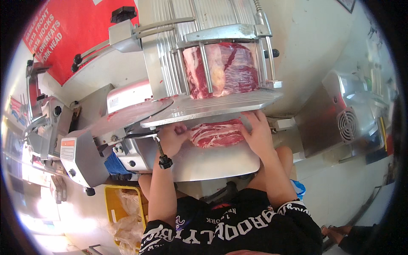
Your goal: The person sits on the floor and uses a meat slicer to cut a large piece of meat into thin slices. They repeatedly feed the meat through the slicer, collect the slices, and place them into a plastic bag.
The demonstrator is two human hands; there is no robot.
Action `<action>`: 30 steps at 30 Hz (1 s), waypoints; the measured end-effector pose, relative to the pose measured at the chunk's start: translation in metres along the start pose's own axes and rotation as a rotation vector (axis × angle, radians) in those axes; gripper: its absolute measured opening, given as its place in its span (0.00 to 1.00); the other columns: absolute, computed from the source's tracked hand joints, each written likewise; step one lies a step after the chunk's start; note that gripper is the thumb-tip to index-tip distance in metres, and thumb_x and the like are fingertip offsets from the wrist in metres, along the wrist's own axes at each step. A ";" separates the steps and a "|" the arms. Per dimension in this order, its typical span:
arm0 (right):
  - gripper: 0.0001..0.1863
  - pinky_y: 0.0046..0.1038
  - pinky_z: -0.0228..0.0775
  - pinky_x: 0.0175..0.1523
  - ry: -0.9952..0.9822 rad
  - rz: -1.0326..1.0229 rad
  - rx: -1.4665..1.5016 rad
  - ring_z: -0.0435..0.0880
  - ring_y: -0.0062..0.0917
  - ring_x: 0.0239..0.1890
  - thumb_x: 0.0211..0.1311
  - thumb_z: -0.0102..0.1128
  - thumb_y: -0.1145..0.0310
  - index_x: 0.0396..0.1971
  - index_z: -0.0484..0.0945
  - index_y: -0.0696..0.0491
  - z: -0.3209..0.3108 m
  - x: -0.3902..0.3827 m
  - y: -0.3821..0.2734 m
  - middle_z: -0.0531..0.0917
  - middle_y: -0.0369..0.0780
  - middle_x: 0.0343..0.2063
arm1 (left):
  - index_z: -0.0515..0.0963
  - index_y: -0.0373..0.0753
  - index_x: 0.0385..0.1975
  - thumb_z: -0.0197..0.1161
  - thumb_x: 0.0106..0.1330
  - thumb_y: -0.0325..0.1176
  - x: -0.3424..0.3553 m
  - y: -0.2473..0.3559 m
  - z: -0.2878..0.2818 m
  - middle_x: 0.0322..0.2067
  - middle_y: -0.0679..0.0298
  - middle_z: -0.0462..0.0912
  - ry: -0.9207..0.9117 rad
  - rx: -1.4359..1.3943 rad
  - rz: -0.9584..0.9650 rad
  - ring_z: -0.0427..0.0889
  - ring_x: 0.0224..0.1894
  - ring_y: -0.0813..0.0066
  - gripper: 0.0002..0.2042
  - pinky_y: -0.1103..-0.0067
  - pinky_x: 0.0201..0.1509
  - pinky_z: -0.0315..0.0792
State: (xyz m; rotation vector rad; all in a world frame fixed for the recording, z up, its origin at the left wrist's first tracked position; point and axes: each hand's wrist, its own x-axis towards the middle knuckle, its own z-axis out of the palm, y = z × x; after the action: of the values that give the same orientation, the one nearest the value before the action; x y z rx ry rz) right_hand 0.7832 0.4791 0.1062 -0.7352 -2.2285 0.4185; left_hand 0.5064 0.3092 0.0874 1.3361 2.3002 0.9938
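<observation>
Thin red-and-white marbled meat slices [216, 134] lie in a stack on the slicer's metal tray [212, 163]. My left hand [174, 136] is at their left end, its fingers curled into a pinch on the edge. At the right end is my right hand [258, 131], fingers stretched and thumb apart, touching the meat's edge. Above my hands, a large block of raw meat [229, 70] sits on the ribbed carriage of the slicer, under a metal clamp bar [225, 34]. The slicer's plate [212, 109] runs just beyond my fingertips and covers some of them.
A round blade cover [127, 114] and a black knob [165, 161] are by my left arm. A yellow crate [123, 188] with plastic bags stands below left. Another slicer [53, 114] is at far left, a metal machine [340, 114] at right. Someone's foot [333, 235] shows lower right.
</observation>
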 end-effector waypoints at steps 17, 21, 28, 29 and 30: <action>0.19 0.37 0.79 0.46 -0.503 0.113 0.514 0.87 0.37 0.39 0.62 0.62 0.69 0.53 0.81 0.54 0.142 -0.077 0.230 0.86 0.49 0.44 | 0.78 0.36 0.51 0.60 0.74 0.37 0.020 0.004 0.003 0.45 0.59 0.84 0.133 -2.018 -0.386 0.83 0.50 0.63 0.13 0.66 0.50 0.80; 0.18 0.38 0.80 0.46 -0.702 0.180 0.410 0.87 0.39 0.39 0.62 0.62 0.67 0.52 0.82 0.54 0.136 -0.062 0.221 0.87 0.49 0.44 | 0.77 0.36 0.52 0.61 0.72 0.33 0.016 -0.028 0.016 0.45 0.58 0.85 0.224 -1.917 -0.389 0.85 0.45 0.64 0.13 0.72 0.39 0.78; 0.17 0.41 0.81 0.46 -0.846 0.354 -0.117 0.88 0.41 0.38 0.62 0.61 0.63 0.49 0.84 0.53 0.136 -0.036 0.186 0.87 0.48 0.43 | 0.77 0.30 0.50 0.69 0.63 0.34 -0.017 0.095 0.018 0.42 0.55 0.86 -0.089 -0.369 0.140 0.87 0.44 0.58 0.19 0.70 0.48 0.80; 0.17 0.41 0.81 0.46 -0.839 0.374 -0.178 0.88 0.41 0.38 0.62 0.61 0.63 0.49 0.84 0.53 0.138 -0.035 0.184 0.88 0.48 0.43 | 0.74 0.29 0.55 0.71 0.61 0.45 -0.013 0.117 0.027 0.52 0.51 0.82 -0.122 -0.137 0.097 0.82 0.55 0.52 0.29 0.58 0.55 0.76; 0.17 0.41 0.81 0.46 -0.827 0.396 -0.228 0.89 0.42 0.38 0.62 0.61 0.62 0.49 0.84 0.53 0.140 -0.039 0.179 0.88 0.48 0.42 | 0.73 0.30 0.57 0.70 0.62 0.49 -0.014 0.127 0.037 0.56 0.49 0.79 -0.084 0.087 0.050 0.77 0.59 0.49 0.32 0.54 0.59 0.72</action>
State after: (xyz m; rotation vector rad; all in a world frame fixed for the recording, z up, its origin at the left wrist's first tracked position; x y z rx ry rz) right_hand 0.7696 0.5852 -0.0984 -1.3124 -2.9261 0.7764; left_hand 0.6160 0.3540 0.1478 1.4479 2.2811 0.8441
